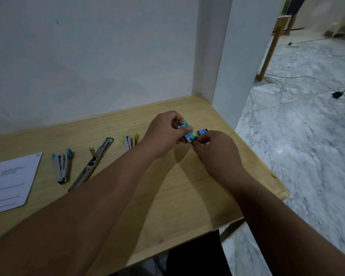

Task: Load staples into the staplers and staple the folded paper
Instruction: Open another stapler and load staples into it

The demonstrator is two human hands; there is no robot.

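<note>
Over the far right part of the wooden table [173, 196], seen from the head camera, both hands meet above the surface. The left hand [163, 134] curls its fingers and thumb round a small green-and-white staple box [188, 132], holding it slightly tilted above the table. The right hand [217, 150] comes in from the right, its fingertips pinching at the near lower end of the same box, so the two hands are close together and both clamped on it. Just beside the right hand's knuckles, on the far side, a second small box with a blue face [203, 131] peeks out; whether it rests on the table or is touched by the hand cannot be told.

Left of the hands, three staplers lie on the tabletop, well apart from each other. A yellow-tipped stapler [128, 141] lies opened next to the left wrist. A long green-ended stapler [94, 161] lies opened out flat in a diagonal line, its near end hidden behind the left forearm. Farther left, a blue-tipped stapler [62, 167] lies opened in a narrow V. At the left edge lies the folded paper [10, 182], white with faint printed lines, flat on the table and untouched by either hand.

A white wall [88, 56] rises behind the table, and a marbled floor [307, 136] spreads to the right.
</note>
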